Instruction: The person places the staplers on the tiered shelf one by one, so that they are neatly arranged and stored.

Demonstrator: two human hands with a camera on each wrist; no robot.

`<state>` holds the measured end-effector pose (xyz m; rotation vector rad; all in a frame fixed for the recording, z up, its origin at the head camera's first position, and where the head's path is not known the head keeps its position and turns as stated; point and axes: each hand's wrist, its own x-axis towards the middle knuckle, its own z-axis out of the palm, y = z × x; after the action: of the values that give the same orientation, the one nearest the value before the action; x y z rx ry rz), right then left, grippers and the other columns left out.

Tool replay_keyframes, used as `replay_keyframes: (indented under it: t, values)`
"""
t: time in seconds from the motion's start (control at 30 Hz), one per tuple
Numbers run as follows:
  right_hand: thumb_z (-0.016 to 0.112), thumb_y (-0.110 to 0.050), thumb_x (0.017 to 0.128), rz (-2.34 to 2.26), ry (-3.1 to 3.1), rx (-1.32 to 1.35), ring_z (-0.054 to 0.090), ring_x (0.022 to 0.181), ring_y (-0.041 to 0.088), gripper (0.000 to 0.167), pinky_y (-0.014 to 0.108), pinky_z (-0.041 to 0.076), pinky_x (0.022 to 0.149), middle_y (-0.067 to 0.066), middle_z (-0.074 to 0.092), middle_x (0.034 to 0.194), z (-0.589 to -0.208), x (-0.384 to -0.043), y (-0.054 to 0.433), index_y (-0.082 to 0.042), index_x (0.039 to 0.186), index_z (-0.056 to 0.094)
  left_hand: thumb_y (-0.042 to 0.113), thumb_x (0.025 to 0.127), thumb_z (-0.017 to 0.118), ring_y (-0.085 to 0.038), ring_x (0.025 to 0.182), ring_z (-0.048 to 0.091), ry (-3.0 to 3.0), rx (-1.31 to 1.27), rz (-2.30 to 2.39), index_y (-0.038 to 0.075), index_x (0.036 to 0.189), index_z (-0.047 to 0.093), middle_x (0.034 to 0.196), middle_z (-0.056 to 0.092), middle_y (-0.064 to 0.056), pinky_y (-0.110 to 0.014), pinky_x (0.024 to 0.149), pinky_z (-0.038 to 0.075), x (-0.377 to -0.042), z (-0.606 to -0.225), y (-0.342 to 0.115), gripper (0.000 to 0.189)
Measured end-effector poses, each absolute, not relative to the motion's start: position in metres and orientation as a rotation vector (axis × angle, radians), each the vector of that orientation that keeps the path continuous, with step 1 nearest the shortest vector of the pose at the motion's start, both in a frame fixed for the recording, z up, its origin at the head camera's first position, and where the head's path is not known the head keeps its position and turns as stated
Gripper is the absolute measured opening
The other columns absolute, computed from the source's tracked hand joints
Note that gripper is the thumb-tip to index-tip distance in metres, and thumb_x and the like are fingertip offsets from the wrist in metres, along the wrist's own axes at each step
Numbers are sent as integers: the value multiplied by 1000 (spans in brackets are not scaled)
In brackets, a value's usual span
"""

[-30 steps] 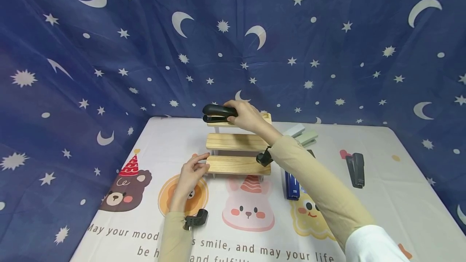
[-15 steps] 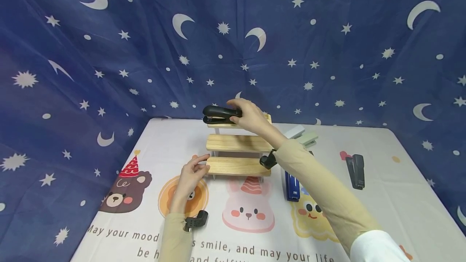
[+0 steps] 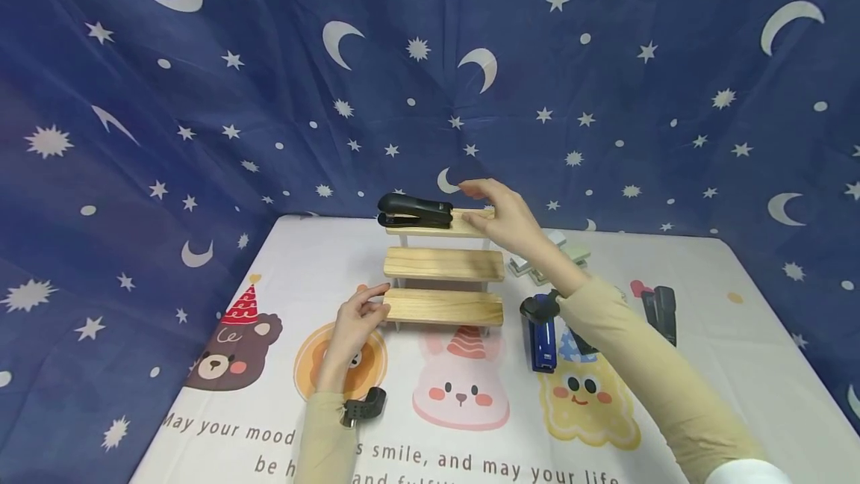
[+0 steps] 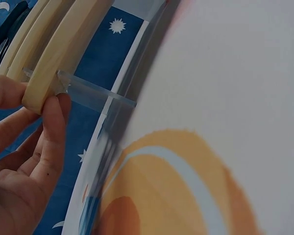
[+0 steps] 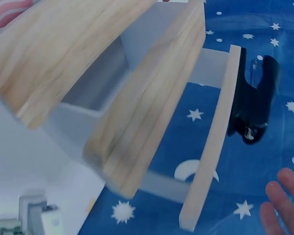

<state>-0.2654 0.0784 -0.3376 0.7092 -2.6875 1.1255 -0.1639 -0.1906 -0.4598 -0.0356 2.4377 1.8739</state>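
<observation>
A black stapler (image 3: 415, 209) lies lengthwise on the left part of the top step of a three-step wooden stand (image 3: 443, 265). My right hand (image 3: 508, 221) is just to the right of it, over the right end of that step, fingers extended and holding nothing. In the right wrist view, a gap shows between the fingertips (image 5: 277, 188) and the stapler (image 5: 259, 100). My left hand (image 3: 356, 320) pinches the left end of the lowest step; the left wrist view has thumb and fingers on either side of the board's end (image 4: 41, 93), by its clear support.
A blue stapler (image 3: 543, 346) stands to the stand's right, with a dark object (image 3: 581, 342) partly under my right forearm. Pale staplers (image 3: 576, 254) lie behind that arm, and another black stapler (image 3: 665, 312) farther right. A starry curtain (image 3: 430, 133) hangs behind the table.
My right hand has let go of the black stapler and moved right, leaving it on the top step. My left hand keeps its place at the lowest step.
</observation>
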Motion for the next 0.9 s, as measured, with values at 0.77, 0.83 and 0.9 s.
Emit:
replay_keyframes:
  t: [0.77, 0.83, 0.9]
  values:
    - [66, -12, 90, 1049, -2631, 466, 47, 126, 38, 48, 61, 33, 105, 19, 55, 134, -360, -212, 192, -5, 135, 52, 12, 91, 65, -14, 76, 67, 2487, -40, 1878, 12, 131, 60, 102, 67, -17, -20, 61, 47, -177, -493, -194, 41]
    - [65, -13, 91, 1040, -2645, 430, 47, 126, 39, 47, 63, 33, 104, 20, 54, 133, -365, -207, 204, -5, 135, 51, 11, 91, 64, -15, 76, 66, 2490, -41, 1876, 13, 131, 60, 99, 68, -17, -19, 56, 43, -177, -492, -194, 40]
    - [65, -12, 91, 1022, -2648, 396, 47, 124, 40, 47, 63, 33, 102, 21, 55, 131, -369, -202, 215, -4, 135, 52, 11, 91, 64, -19, 76, 66, 2491, -43, 1873, 12, 131, 60, 95, 69, -19, -19, 53, 39, -177, -490, -193, 40]
